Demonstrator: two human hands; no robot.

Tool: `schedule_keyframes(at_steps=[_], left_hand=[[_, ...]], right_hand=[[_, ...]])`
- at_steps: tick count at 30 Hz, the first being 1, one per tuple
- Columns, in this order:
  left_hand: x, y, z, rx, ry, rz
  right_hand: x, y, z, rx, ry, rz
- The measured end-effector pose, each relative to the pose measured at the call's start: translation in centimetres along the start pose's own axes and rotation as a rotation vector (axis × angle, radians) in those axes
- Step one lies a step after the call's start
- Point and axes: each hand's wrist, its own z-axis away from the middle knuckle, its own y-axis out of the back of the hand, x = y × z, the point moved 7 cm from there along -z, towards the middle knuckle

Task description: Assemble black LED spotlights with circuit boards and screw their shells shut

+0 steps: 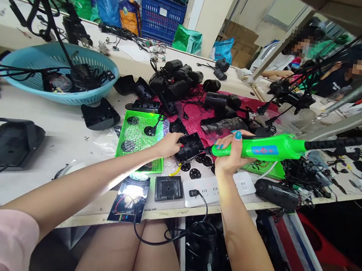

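Note:
My right hand [229, 155] is wrapped round a green electric screwdriver [262, 148], held nearly level with its tip pointing left. That tip is at the right side of a black plastic housing [190, 148]; whether it touches a screw I cannot tell. My left hand [168, 145] grips the housing by its left edge, fingers closed on it. Under and beside the housing lie several black slotted discs [195, 173]. A green perforated tray [124, 144] sits left of my left hand, with discs and clear patterned parts in it. Below stands a lit lamp unit [129, 198] with exposed wires.
A square black part [169, 188] lies beside a white power strip [204, 195] near the table's front edge. A blue basket [93, 97] with cables stands at left. Black cylindrical housings [178, 89] pile up behind, on pink plastic [190, 121]. Cords hang above. Two people work at back right.

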Motion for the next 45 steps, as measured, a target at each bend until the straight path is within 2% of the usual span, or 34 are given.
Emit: schedule_keyframes(at_steps=[6,10,13,16,18,20,23,25,28,30,32,35,38,40,42,45], left_hand=[[-0.2,-1.0,0.5,-0.023,-0.008,-0.009],[-0.5,-1.0,0.0,-0.034,0.016,-0.042],[-0.7,-1.0,-0.1,-0.048,0.036,-0.076],[-0.4,-1.0,0.3,-0.065,0.034,-0.087],[0.1,-0.7,0.7,-0.073,0.026,-0.082],[0.5,-0.1,1.0,-0.08,0.018,-0.073],[1.3,1.3,1.4,-0.079,0.0,-0.052],[2.0,2.4,1.8,-0.083,-0.03,-0.027],[3.8,3.9,2.8,-0.129,-0.101,0.017],[5.6,4.8,4.0,-0.177,-0.169,0.031],[7.7,5.6,5.5,-0.219,-0.247,0.039],[11.1,6.8,8.1,-0.26,-0.371,0.073],[13.9,7.8,10.7,-0.261,-0.5,0.086],[15.2,8.0,12.3,-0.266,-0.571,0.063],[15.9,7.9,13.7,-0.276,-0.628,0.056],[15.6,7.9,15.3,-0.244,-0.659,0.099]], right_hand=[[2.3,0.4,1.3,-0.013,-0.082,0.05],[1.0,0.0,-0.1,-0.022,-0.086,0.039],[-1.1,-0.1,-1.5,-0.004,-0.009,0.003],[-2.1,1.3,-2.0,0.099,0.092,0.043],[-1.5,2.5,-2.0,0.136,0.067,0.133],[-0.4,3.6,-2.0,0.113,0.007,0.216],[0.1,4.1,-1.8,-0.008,-0.029,0.305],[-1.1,4.0,-1.5,-0.047,0.01,0.342],[-4.9,4.5,-0.1,0.051,0.116,0.317],[-7.2,4.6,1.3,0.046,0.074,0.27],[-8.0,4.0,2.9,-0.115,-0.148,0.258],[-7.7,3.4,6.6,-0.425,-0.576,0.201],[-7.8,3.0,10.2,-0.663,-0.851,0.032],[-8.0,2.7,11.9,-0.792,-0.915,-0.013],[-8.0,2.5,13.2,-0.887,-0.898,0.017],[-7.9,1.9,15.0,-0.961,-0.881,0.033]])
